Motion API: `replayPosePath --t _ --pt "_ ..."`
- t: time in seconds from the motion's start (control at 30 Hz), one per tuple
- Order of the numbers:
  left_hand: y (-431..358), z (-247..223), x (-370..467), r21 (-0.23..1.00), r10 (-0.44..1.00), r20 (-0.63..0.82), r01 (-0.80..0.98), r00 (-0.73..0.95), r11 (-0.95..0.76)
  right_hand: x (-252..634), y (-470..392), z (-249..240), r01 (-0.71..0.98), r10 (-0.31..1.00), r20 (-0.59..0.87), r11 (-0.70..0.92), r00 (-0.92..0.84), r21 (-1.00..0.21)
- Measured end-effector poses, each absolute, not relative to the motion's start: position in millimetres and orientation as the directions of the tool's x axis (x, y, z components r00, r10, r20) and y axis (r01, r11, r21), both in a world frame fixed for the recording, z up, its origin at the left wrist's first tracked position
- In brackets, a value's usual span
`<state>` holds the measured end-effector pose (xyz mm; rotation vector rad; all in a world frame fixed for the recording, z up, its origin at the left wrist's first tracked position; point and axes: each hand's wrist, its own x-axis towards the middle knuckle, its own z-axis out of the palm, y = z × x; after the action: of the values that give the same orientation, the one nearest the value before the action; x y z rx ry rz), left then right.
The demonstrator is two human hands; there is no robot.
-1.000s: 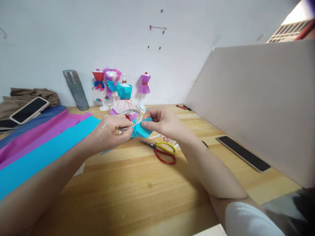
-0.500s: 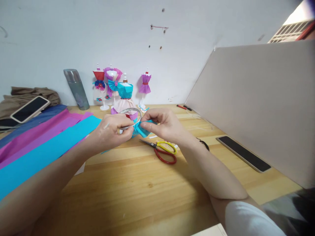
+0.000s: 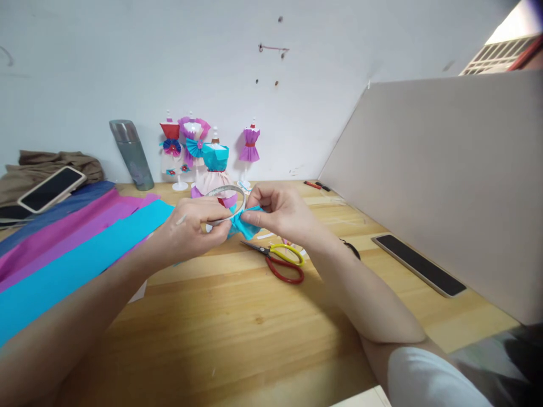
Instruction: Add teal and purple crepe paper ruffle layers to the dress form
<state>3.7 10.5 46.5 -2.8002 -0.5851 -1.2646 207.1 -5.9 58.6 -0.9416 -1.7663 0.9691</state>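
Pinched between the fingers of my left hand [image 3: 199, 224] is a thin roll of tape [image 3: 243, 198], its ring standing up toward the right. My right hand [image 3: 282, 213] is closed on a gathered piece of turquoise crepe paper [image 3: 246, 227], bunched close against the tape ring. Part of the paper is hidden by the fingers. Just below, scissors [image 3: 271, 254] with one yellow and one red handle lie on the table, blades pointing left. Behind my hands stands a small dress form [image 3: 216, 158] in a turquoise top and pale pink skirt.
More dressed mini forms [image 3: 171, 147] line the wall, one in purple [image 3: 251, 144] apart. A flask [image 3: 132, 155] stands at left, near a phone [image 3: 53, 188] on cloth. Turquoise paper [image 3: 97, 249] and purple sheets cover the left side. Another phone [image 3: 419, 264] lies by the board [image 3: 441, 186].
Both hands keep their hold in nearly the same place. My right fingers and the turquoise paper have shifted very slightly.
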Motion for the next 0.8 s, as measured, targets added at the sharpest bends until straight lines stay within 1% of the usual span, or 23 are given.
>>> replayPosePath --t 0.17,0.37,0.47,0.57,0.7,0.8 --pt "12.9 46.0 3.6 0.123 0.298 0.713 0.305 0.634 -0.944 209.9 -2.7 59.2 0.186 0.908 0.263 0.334 -0.325 -0.924" --pt "13.1 48.8 2.5 0.138 0.257 0.623 0.22 0.739 -0.966 215.2 6.9 56.6 0.189 0.922 0.122 0.203 -0.368 -0.961" --pt "13.7 48.8 2.7 0.141 0.266 0.624 0.229 0.734 -0.963 217.0 9.7 56.0 0.179 0.916 0.092 0.174 -0.391 -0.968" --pt "14.5 47.6 3.4 0.129 0.285 0.66 0.27 0.695 -0.954 219.5 7.7 58.3 0.19 0.918 0.106 0.191 -0.383 -0.963" --pt "14.8 46.2 3.6 0.115 0.306 0.688 0.317 0.658 -0.941 220.8 1.1 62.7 0.198 0.912 0.198 0.282 -0.36 -0.939" --pt "14.8 45.6 3.5 0.106 0.296 0.699 0.315 0.651 -0.943 218.1 -3.3 64.2 0.229 0.894 0.277 0.369 -0.352 -0.901"
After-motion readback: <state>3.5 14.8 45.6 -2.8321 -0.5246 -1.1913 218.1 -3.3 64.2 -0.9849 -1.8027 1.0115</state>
